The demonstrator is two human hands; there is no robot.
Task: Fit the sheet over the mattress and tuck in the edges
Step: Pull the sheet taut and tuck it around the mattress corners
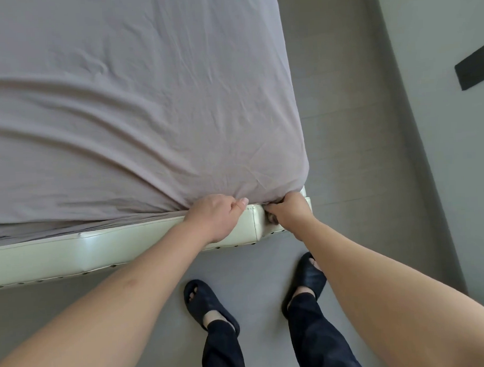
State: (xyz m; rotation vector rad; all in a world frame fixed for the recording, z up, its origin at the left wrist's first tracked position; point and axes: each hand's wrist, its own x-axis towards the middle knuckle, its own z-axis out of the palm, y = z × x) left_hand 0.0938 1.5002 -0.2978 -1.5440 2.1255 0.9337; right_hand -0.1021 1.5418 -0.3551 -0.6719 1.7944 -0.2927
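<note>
A grey-mauve sheet [137, 104] covers the mattress, wrinkled and pulled taut toward the near right corner. Both hands are at that corner, where the sheet meets the cream padded bed frame [127, 244]. My left hand [214, 217] has its fingers curled into the sheet's edge, thumb lying along the frame's top. My right hand [288, 212] grips a bunch of sheet at the very corner, knuckles up. Fingertips of both hands are hidden under the fabric. Left of my hands, the sheet's lower edge lies loosely along the gap between mattress and frame.
Grey floor [343, 123] runs along the bed's right side and in front of it. My feet in black sandals [207, 304] stand close to the frame. A grey wall [436, 22] with a dark panel [474, 67] lies to the right.
</note>
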